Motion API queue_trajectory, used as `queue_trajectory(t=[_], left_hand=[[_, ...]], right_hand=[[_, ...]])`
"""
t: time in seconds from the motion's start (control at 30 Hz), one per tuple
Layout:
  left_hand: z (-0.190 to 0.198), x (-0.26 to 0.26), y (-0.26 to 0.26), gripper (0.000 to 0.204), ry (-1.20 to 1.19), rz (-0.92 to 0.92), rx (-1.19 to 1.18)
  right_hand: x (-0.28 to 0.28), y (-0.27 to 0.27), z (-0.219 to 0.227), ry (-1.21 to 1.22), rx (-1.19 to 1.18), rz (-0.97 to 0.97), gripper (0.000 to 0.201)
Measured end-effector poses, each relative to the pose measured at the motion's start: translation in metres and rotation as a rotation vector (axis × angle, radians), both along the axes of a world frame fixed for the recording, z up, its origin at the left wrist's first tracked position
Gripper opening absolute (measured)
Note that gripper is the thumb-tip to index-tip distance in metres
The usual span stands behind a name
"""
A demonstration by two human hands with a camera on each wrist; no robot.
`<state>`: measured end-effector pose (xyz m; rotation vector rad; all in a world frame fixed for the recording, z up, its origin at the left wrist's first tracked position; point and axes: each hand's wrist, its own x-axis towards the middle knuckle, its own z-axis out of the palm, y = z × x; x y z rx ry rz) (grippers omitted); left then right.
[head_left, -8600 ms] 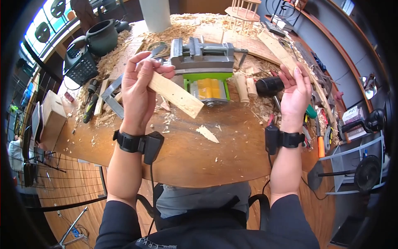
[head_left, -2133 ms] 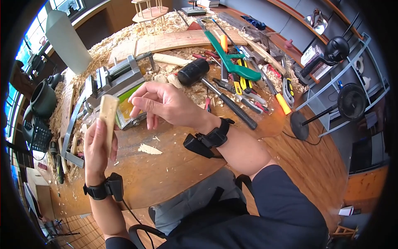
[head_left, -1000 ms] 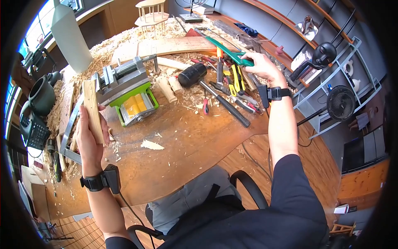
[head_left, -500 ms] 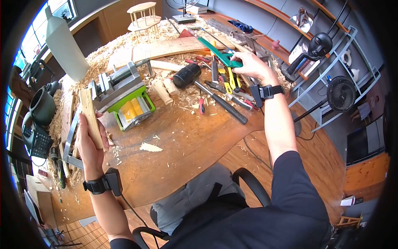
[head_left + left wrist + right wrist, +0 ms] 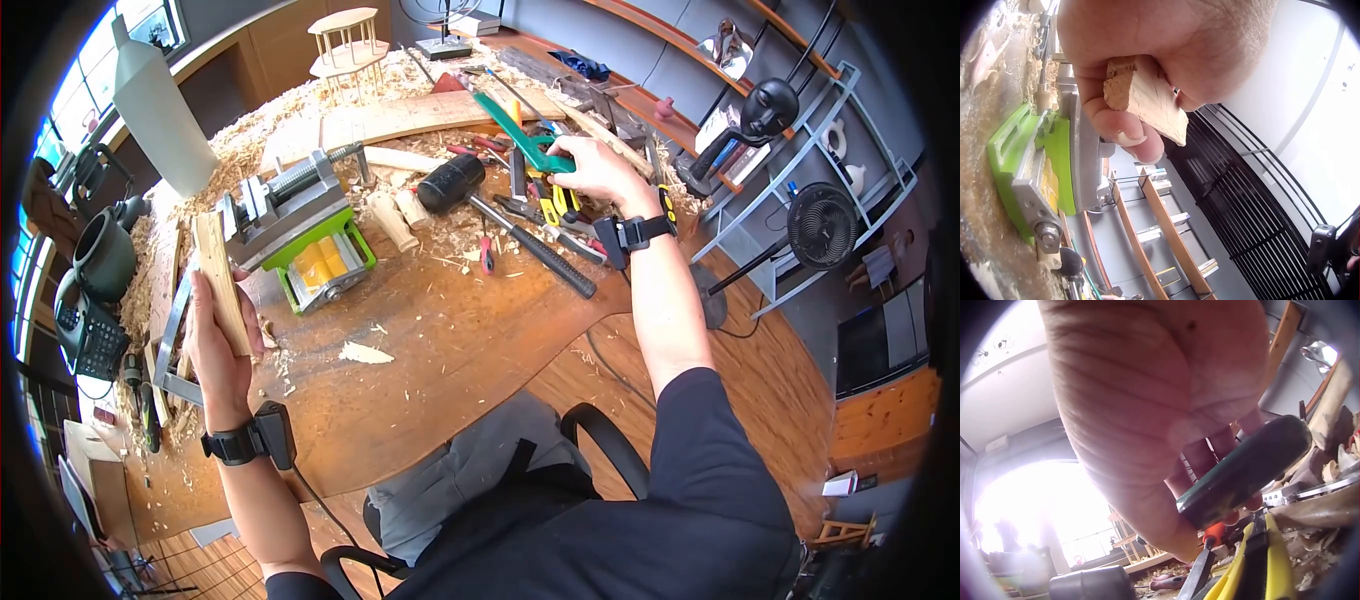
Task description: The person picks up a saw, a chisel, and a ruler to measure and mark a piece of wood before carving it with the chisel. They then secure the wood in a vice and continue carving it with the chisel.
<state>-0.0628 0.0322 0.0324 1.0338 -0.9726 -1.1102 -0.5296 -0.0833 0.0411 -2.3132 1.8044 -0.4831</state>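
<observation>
A flat piece of wood (image 5: 222, 283) stands tilted in the left hand (image 5: 220, 350), its fingers and thumb round the lower part. The left wrist view shows curled fingertips beside the end of the wood (image 5: 1147, 97). Over the tools at the back right, the right hand (image 5: 603, 172) grips the handle of a green saw-like tool (image 5: 517, 130). In the right wrist view the fingers curl round the dark green handle (image 5: 1244, 472), with yellow-handled pliers (image 5: 1279, 562) just below.
A grey vise (image 5: 285, 205) and green-framed tool (image 5: 325, 268) stand beside the left hand. A black mallet (image 5: 452, 183) lies mid-table, with several tools to its right. Shavings cover the table's back, where a small wooden stand (image 5: 348, 50) and white bottle-like object (image 5: 160, 110) stand.
Since a second ago, the right hand has moved slightly left and lower with the green tool. The left hand still holds the wood; the head view has shifted a little.
</observation>
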Motion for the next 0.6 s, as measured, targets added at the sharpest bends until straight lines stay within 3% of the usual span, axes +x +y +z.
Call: queue_trajectory(t=[0.4, 0.6], left_hand=[[0.0, 0.001, 0.0, 0.054, -0.009, -0.012, -0.001], [-0.004, 0.006, -0.003, 0.055, -0.002, 0.006, -0.002]], right_hand=[[0.0, 0.01, -0.012, -0.065, -0.013, 0.0, 0.043], [0.002, 0.043, 0.018, -0.226, -0.309, -0.119, 0.03]])
